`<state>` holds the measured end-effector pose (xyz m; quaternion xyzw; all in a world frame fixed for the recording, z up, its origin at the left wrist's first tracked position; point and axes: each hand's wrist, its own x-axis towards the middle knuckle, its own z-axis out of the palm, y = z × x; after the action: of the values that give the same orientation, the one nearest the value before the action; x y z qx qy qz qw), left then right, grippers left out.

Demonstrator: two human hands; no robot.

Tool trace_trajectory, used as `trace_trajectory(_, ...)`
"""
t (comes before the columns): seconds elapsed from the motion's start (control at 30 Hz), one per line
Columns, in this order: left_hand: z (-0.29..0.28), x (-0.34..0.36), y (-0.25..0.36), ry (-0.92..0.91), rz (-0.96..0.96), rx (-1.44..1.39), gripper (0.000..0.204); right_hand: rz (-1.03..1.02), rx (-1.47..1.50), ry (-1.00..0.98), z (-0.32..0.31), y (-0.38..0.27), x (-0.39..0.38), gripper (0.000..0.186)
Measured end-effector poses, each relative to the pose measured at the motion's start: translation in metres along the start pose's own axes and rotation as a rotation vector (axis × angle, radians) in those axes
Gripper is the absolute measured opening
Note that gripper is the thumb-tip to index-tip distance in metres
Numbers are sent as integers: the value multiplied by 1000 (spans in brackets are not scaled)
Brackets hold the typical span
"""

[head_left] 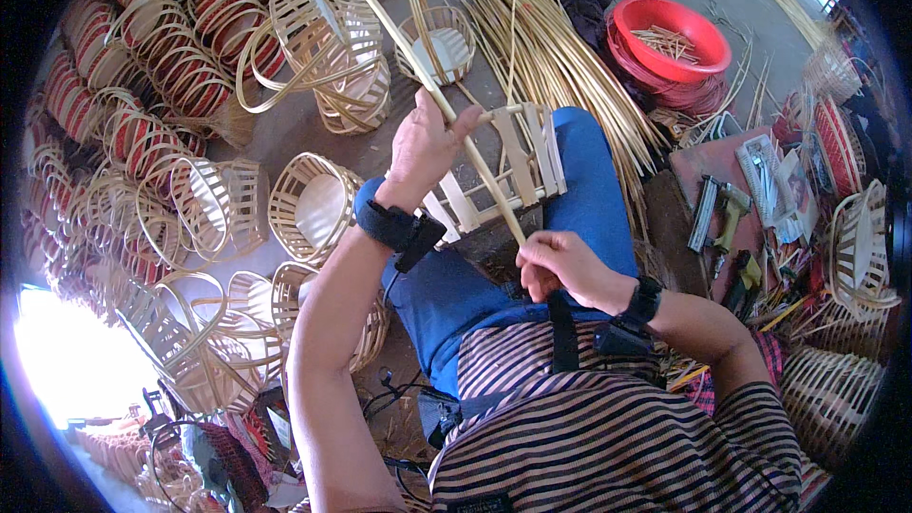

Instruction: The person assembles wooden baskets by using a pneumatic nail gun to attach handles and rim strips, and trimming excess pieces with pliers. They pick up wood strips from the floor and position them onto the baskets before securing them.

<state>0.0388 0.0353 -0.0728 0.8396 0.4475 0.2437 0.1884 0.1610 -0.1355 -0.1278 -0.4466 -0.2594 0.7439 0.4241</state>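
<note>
A long pale bamboo strip (489,180) runs from the upper left down across my lap. My left hand (423,147) has it between thumb and fingers partway along. Near its lower end, my right hand (570,266) pinches the strip between thumb and fingertips. Beneath it, an unfinished slatted basket (518,157) lies tilted on its side between my knees, its thin upright slats joined by rims. Part of that basket is hidden by the left hand and wrist. Black bands circle both wrists.
Stacked red-and-natural baskets (152,57) and loose handled baskets (313,204) crowd the left. Ahead lies a bundle of long bamboo strips (560,66). A red basin (670,38) of short sticks stands at the far right. Nearer are a staple gun (703,214) and a small board (693,166).
</note>
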Motion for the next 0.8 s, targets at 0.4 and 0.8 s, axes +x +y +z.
trace_trajectory(0.4, -20, -24, 13, -283, 275, 129, 81, -86, 148, 109, 25, -7, 22, 28)
trace_trajectory(0.8, -31, -35, 24, -244, 250, 159, 75, -54, -1182, 1216, -198, 42, -141, 34)
